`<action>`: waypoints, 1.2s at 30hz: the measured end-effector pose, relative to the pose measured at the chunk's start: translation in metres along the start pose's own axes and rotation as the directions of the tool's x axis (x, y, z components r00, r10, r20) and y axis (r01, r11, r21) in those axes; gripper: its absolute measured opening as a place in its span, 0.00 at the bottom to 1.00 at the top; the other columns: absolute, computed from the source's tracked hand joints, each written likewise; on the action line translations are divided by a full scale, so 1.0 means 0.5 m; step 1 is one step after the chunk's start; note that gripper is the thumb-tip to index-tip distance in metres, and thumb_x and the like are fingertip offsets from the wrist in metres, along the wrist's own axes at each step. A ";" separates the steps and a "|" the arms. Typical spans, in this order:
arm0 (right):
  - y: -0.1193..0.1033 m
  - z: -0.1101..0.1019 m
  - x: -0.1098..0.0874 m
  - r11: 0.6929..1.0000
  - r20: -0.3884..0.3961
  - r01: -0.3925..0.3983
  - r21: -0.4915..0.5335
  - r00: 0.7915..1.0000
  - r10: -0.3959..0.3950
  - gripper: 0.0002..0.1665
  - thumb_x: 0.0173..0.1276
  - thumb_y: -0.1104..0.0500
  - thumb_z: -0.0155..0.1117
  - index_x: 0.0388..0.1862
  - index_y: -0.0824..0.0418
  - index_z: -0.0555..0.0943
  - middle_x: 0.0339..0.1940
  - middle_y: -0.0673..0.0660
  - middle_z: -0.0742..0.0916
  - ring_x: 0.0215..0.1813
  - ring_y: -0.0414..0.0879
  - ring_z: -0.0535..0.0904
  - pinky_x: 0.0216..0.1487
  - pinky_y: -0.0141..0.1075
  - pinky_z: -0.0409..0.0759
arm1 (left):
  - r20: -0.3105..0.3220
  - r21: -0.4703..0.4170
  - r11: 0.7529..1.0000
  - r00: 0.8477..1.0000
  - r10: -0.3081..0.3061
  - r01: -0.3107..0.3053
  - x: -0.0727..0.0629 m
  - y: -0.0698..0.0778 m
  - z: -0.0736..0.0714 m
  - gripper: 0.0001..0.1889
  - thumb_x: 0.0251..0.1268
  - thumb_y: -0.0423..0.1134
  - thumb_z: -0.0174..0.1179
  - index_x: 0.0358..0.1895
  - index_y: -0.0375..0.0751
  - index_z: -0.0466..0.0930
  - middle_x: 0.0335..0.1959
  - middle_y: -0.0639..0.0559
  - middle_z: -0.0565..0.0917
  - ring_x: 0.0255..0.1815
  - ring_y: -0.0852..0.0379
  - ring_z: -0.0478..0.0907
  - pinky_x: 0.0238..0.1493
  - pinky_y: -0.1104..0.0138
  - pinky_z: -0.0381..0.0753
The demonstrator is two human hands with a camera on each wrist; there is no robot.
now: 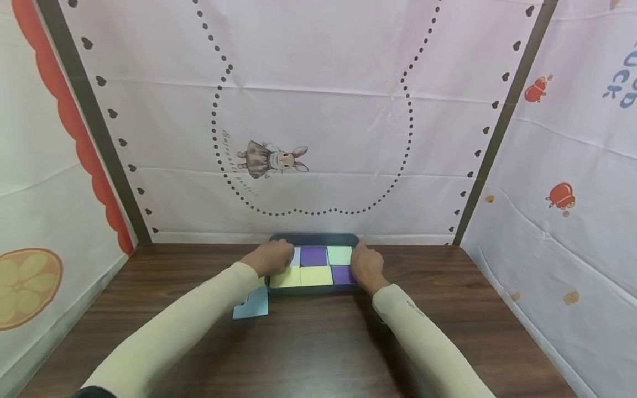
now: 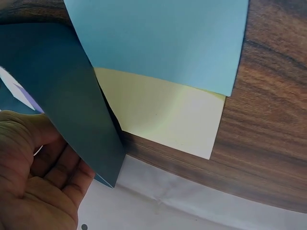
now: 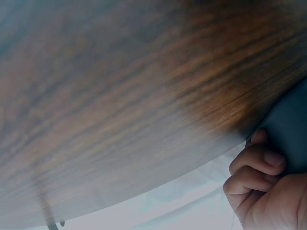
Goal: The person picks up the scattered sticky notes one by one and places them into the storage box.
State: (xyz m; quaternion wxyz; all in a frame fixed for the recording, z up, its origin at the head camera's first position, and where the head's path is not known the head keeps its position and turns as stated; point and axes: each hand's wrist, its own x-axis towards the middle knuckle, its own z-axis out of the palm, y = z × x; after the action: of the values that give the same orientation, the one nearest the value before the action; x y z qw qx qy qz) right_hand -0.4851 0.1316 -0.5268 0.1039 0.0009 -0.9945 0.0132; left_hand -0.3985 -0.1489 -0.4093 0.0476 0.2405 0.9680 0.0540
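A dark blue-green tray (image 1: pixel 313 240) with rounded corners stands near the table's back edge. Inside it lie several paper squares in two rows, among them a purple square (image 1: pixel 313 256), a pale green square (image 1: pixel 339 255) and a yellow square (image 1: pixel 316 276). My left hand (image 1: pixel 271 258) grips the tray's left end; in the left wrist view its fingers (image 2: pixel 62 167) curl at the wall. At the right end, my right hand (image 1: pixel 367 266) holds the tray with curled fingers (image 3: pixel 254 170). The hands partly hide the end squares.
Left of the tray, a light blue square (image 1: pixel 251 304) lies on the brown wood-grain table (image 1: pixel 308 342). It overlaps a pale yellow square (image 2: pixel 163 112), which lies close beside the tray wall. A white printed cloth (image 1: pixel 318 127) hangs behind the table.
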 end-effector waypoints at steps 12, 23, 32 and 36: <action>0.006 0.017 0.007 1.000 0.026 -0.014 0.014 1.000 0.014 0.13 0.89 0.59 0.52 0.48 0.67 0.79 0.24 0.60 0.85 0.28 0.54 0.88 0.24 0.48 0.86 | -0.014 -0.072 0.993 0.995 0.096 -0.097 -0.005 -0.013 0.015 0.20 0.75 0.22 0.64 0.23 0.44 0.74 0.20 0.58 0.68 0.21 0.61 0.62 0.23 0.70 0.61; 0.002 0.008 0.003 1.000 0.005 -0.003 0.020 1.000 0.003 0.13 0.88 0.60 0.50 0.48 0.67 0.79 0.25 0.61 0.86 0.30 0.56 0.90 0.25 0.49 0.87 | -0.088 -0.072 0.983 0.983 0.163 -0.169 -0.016 -0.026 -0.002 0.09 0.76 0.22 0.65 0.51 0.31 0.92 0.45 0.43 0.91 0.44 0.51 0.87 0.52 0.57 0.91; 0.005 0.016 0.006 1.000 -0.020 0.004 0.007 1.000 -0.004 0.13 0.88 0.61 0.51 0.49 0.68 0.80 0.24 0.59 0.84 0.28 0.53 0.87 0.23 0.47 0.86 | -0.282 -0.148 0.975 0.952 0.119 -0.166 -0.036 -0.061 -0.010 0.14 0.77 0.24 0.67 0.60 0.36 0.90 0.56 0.45 0.87 0.59 0.44 0.87 0.65 0.49 0.89; 0.005 0.012 0.006 1.000 -0.016 -0.005 0.029 1.000 0.006 0.13 0.88 0.61 0.51 0.50 0.69 0.80 0.26 0.61 0.86 0.31 0.56 0.89 0.26 0.49 0.88 | -0.331 -0.152 0.978 0.940 0.088 -0.145 -0.041 -0.082 -0.011 0.14 0.75 0.23 0.67 0.60 0.34 0.89 0.54 0.43 0.87 0.58 0.43 0.87 0.66 0.48 0.89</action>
State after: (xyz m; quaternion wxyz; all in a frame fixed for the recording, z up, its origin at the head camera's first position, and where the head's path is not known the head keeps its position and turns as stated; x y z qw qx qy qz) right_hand -0.4893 0.1338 -0.5323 0.1117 -0.0004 -0.9934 0.0277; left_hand -0.3999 -0.1950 -0.4074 -0.0937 0.2803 0.9383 0.1795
